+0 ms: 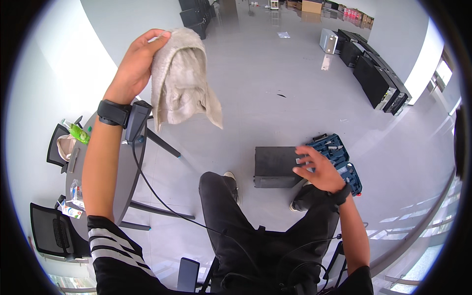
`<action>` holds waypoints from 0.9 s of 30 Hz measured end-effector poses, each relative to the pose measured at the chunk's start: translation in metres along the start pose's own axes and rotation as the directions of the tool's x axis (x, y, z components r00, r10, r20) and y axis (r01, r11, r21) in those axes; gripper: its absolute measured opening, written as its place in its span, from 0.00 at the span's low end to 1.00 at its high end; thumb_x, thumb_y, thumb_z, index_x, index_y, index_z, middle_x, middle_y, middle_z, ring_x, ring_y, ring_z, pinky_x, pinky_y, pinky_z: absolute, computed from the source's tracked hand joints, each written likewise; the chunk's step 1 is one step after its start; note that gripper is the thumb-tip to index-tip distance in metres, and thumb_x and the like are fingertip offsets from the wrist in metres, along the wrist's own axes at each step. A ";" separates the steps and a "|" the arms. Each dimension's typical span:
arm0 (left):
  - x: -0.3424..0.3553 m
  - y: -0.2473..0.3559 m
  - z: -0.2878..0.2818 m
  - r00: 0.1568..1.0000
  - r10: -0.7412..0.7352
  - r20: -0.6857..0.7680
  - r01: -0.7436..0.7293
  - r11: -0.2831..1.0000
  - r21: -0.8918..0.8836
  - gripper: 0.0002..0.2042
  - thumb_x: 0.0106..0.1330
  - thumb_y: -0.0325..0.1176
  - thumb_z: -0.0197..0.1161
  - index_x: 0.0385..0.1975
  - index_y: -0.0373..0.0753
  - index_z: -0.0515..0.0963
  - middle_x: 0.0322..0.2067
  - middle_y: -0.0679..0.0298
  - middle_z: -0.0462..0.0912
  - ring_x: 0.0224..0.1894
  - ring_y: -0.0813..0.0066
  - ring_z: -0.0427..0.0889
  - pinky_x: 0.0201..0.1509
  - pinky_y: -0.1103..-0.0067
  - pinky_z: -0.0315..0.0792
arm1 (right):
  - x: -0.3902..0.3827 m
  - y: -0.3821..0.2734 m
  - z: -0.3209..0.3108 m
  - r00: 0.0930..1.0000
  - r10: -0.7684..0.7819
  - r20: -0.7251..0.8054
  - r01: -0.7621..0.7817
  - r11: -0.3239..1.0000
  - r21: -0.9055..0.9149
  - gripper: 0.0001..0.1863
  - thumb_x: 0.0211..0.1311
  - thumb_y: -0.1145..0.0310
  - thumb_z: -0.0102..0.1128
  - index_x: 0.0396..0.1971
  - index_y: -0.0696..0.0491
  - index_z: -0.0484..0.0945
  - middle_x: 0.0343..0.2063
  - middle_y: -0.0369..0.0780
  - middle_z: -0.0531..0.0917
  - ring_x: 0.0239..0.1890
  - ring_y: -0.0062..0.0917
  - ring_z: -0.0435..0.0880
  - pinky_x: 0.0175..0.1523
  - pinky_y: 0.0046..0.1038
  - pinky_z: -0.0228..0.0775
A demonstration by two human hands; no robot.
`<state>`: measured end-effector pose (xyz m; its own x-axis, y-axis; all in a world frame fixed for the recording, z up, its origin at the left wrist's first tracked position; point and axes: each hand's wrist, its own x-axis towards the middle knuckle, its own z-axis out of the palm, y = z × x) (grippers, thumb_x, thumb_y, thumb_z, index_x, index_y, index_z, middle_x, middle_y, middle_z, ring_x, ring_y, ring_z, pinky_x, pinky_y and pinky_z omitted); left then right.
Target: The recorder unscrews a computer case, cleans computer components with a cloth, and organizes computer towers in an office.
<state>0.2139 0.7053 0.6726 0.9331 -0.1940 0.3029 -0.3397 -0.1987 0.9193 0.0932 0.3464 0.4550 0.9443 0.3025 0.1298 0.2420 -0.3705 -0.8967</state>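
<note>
The left hand (135, 61) is raised at the upper left and grasps the cloth (184, 81) by its top edge, thumb and fingers closed on the fabric; the cloth is off-white, hangs in the air with a folded hollow facing the person, and its lowest corner droops to the right; it is well apart from the case. The right hand (322, 169) grips nothing, its fingers loosely spread; it overlaps the right side of the case (275, 167) in view, and whether a fingertip touches it I cannot tell. The case is black and boxy, on the grey floor (246, 88) in front of the person's feet; just to its right lies a blue toolkit (332, 147), opened out, its inside partly hidden by the right hand.

A black device (137, 120) sits at the left wrist beside a strap (114, 113); a cable (162, 204) runs from it down across the lap; a dark band (340, 195) circles the right wrist. At the left stands a grey table (127, 172) with a green bottle (78, 132) and a carton (71, 210) on it; a black chair (51, 228) is next to it; black towers (376, 81) stand in rows at the upper right.
</note>
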 end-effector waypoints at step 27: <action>-0.075 -0.011 0.107 0.800 -0.123 0.587 -0.371 0.668 0.645 0.15 0.63 0.39 0.67 0.35 0.31 0.78 0.22 0.62 0.76 0.29 0.74 0.75 0.36 0.78 0.69 | 0.012 -0.040 -0.076 0.771 -0.355 -0.530 0.138 0.904 -0.404 0.11 0.66 0.65 0.57 0.32 0.60 0.77 0.26 0.46 0.77 0.23 0.35 0.73 0.33 0.32 0.66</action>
<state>0.1349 0.6192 0.6130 0.7188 -0.6950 -0.0189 -0.6491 -0.6805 0.3399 0.1117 0.2975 0.5243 0.7600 -0.1005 0.6421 0.4395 -0.6483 -0.6217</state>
